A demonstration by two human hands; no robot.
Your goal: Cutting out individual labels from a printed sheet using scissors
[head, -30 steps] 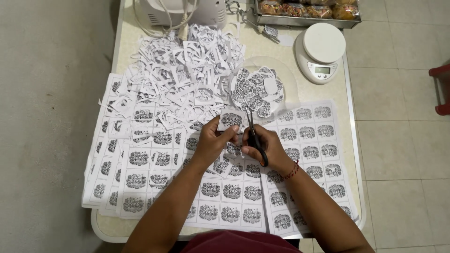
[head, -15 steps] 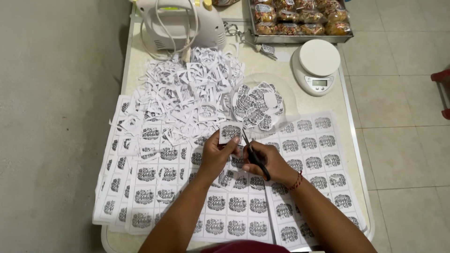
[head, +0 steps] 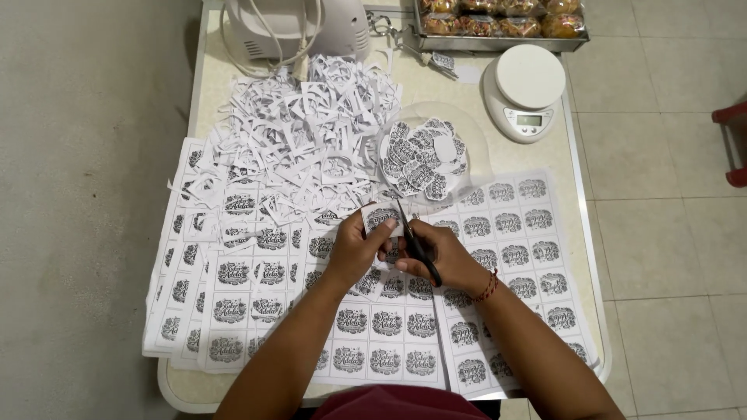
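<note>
At centre frame, the left hand (head: 354, 250) pinches a small printed label (head: 383, 218) between thumb and fingers while the right hand (head: 437, 255), closed around black scissors (head: 416, 245), sets the blades against the label's edge. Uncut label sheets (head: 389, 323) cover the table (head: 580, 257) below. Paper scraps (head: 299, 132) heap at upper left; cut labels (head: 420, 155) pile beside a white scale (head: 525, 89) at upper right.

A cream worktop (head: 459, 89) with rounded corners is being lit evenly, set between a grey concrete floor (head: 78, 194) and pale floor tiles (head: 661, 233).
</note>
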